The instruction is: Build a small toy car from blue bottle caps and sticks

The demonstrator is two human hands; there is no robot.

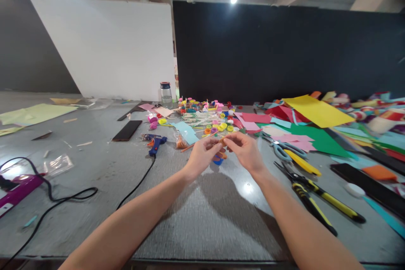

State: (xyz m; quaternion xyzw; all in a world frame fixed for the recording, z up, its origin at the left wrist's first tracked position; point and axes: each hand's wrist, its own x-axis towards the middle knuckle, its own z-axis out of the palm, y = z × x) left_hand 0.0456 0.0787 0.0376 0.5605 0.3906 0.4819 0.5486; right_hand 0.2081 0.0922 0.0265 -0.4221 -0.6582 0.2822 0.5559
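My left hand (204,155) and my right hand (245,150) meet above the middle of the table, fingertips close together. Both are closed in a pinch on a small orange piece (222,141); its exact kind is mostly hidden by my fingers. Just below my fingertips are small blue and orange pieces (218,160), and I cannot tell whether they are joined to the held one. An orange stick (187,148) and a light blue paper (186,132) lie just beyond my left hand. The blue glue gun (155,144) rests farther left with its cord trailing towards me.
Scissors (281,149), a yellow cutter (303,163) and black-and-yellow pliers (311,190) lie to the right. Coloured paper (319,111) is heaped behind them. Bottle caps (221,126) and sticks cover the back middle, near a water bottle (166,94). A phone (127,130) is at left.
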